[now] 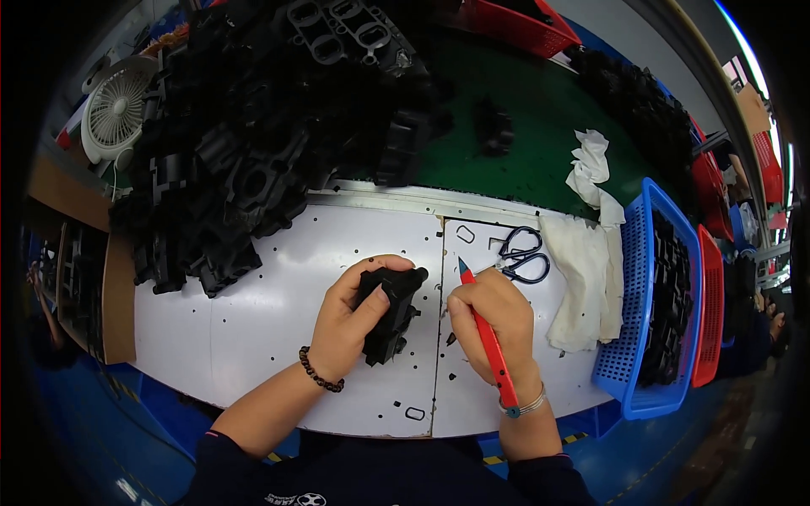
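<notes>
Left hand [350, 320] grips black plastic part [390, 312] over white table [253, 320], right hand [498, 325] closed round red knife [488, 337] beside it; big pile [245, 152] untrimmed (looks early), blue basket [645, 312] part-filled

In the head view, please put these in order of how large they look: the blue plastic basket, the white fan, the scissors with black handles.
1. Blue plastic basket, clearly the largest.
2. Round white fan; it sits farther away near the bent rim, so its true size is unsure.
3. Scissors with black handles, the smallest.
</notes>
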